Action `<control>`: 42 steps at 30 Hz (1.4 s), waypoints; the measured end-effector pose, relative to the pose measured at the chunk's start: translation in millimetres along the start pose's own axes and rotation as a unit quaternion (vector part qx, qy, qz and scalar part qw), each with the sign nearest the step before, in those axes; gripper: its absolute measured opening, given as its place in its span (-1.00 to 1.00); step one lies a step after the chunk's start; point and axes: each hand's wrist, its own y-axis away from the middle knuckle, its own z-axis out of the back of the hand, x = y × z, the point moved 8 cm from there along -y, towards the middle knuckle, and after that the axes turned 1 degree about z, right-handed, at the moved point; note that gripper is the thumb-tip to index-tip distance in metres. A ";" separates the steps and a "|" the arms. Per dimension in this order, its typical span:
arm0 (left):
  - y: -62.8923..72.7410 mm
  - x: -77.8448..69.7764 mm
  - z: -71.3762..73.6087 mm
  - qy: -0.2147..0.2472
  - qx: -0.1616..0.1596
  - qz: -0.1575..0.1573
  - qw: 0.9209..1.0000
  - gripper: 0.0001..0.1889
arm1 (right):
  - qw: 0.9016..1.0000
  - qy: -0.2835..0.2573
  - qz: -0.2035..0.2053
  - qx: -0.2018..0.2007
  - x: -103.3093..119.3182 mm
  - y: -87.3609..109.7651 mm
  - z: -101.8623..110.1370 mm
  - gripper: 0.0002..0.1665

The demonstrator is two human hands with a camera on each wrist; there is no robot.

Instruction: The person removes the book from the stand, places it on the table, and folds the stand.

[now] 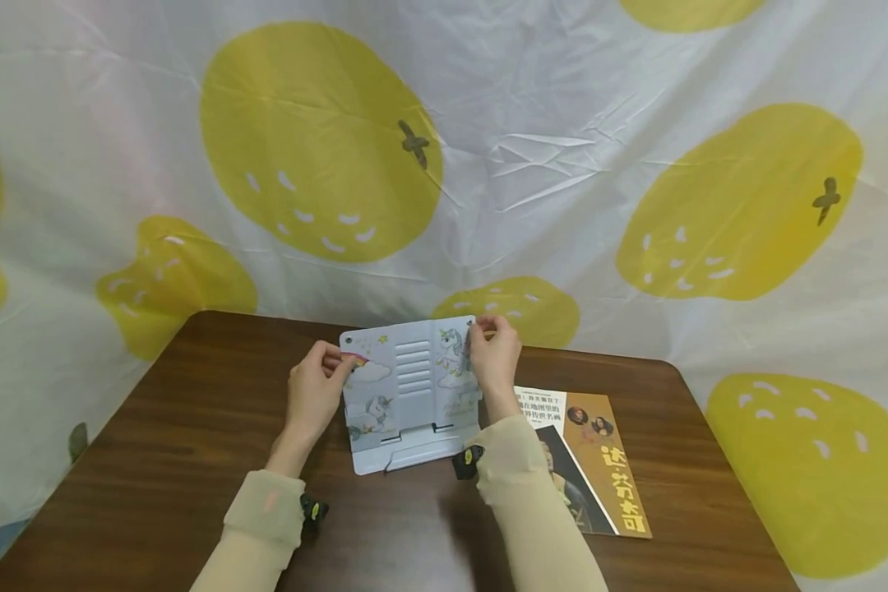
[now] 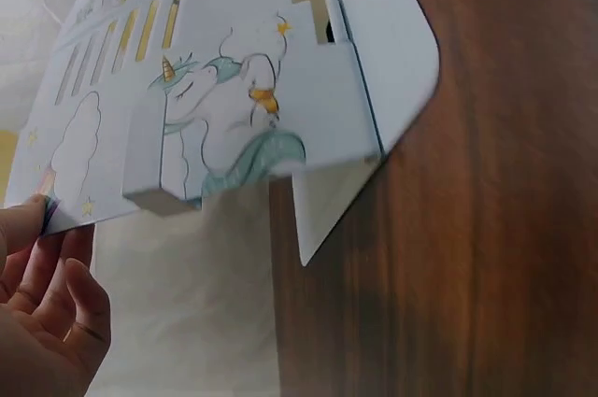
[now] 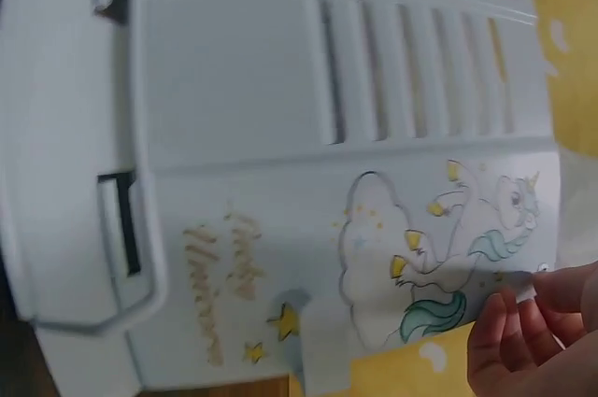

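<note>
My left grip (image 1: 314,390) pinches the left side of a pale printed stand (image 1: 414,403) just below its upper left corner, and my right grip (image 1: 496,358) pinches it at the upper right corner, so I have it grasped from both sides. From the left wrist camera I see the thumb on the printed face, with the other fingers curled below the edge. The stand is near the middle of the far edge of the counter (image 1: 703,501), tilted, its top reaching beyond that edge in my head view; I cannot tell whether its bottom touches the wood. Its face carries a column of horizontal slots (image 1: 414,367), unicorn drawings (image 1: 455,349) with clouds and stars, and gold lettering (image 3: 210,294) in which I read "Unicorn". Along the bottom runs a pale ledge (image 1: 425,450), with dark gaps beside its hinges. To the right, between the stand and the counter's right edge, a book (image 1: 595,452) with an orange strip lies flat, partly covered by my right sleeve (image 1: 543,518). I also see a black wrist camera (image 1: 314,511) at the left cuff. Past the far edge hangs a whitish cloth (image 1: 525,74) printed with big yellow fruit.
</note>
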 end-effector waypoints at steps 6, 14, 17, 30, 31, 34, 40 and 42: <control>15.6 -4.2 11.7 -0.022 -0.013 -0.013 1.000 -0.79 | 0.998 0.007 0.051 0.044 9.8 -1.5 -17.7 -0.87; 34.8 -14.3 21.6 -0.034 -0.016 -0.026 0.999 -0.82 | 0.986 0.048 0.130 0.090 22.8 6.0 -32.6 -0.76; 42.9 -19.8 26.8 -0.040 -0.006 -0.028 0.999 -0.87 | 0.977 0.072 0.173 0.107 27.8 9.8 -39.1 -0.73; 67.1 -39.5 24.1 -0.004 0.074 -0.031 0.997 -0.92 | 0.954 0.136 0.187 0.193 39.4 9.5 -58.2 -0.65; 69.0 -40.4 22.6 0.006 0.078 -0.030 0.996 -0.92 | 0.951 0.144 0.185 0.201 40.2 9.7 -60.3 -0.64; 73.8 -43.9 18.4 0.035 0.087 -0.033 0.995 -0.92 | 0.946 0.163 0.180 0.217 42.1 10.2 -65.2 -0.63; 82.5 -53.2 12.0 0.029 0.090 -0.055 0.994 -0.90 | 0.940 0.182 0.181 0.227 47.7 11.7 -72.6 -0.62; 84.9 -55.0 9.6 0.020 0.088 -0.057 0.994 -0.88 | 0.937 0.185 0.185 0.232 49.8 12.8 -76.3 -0.61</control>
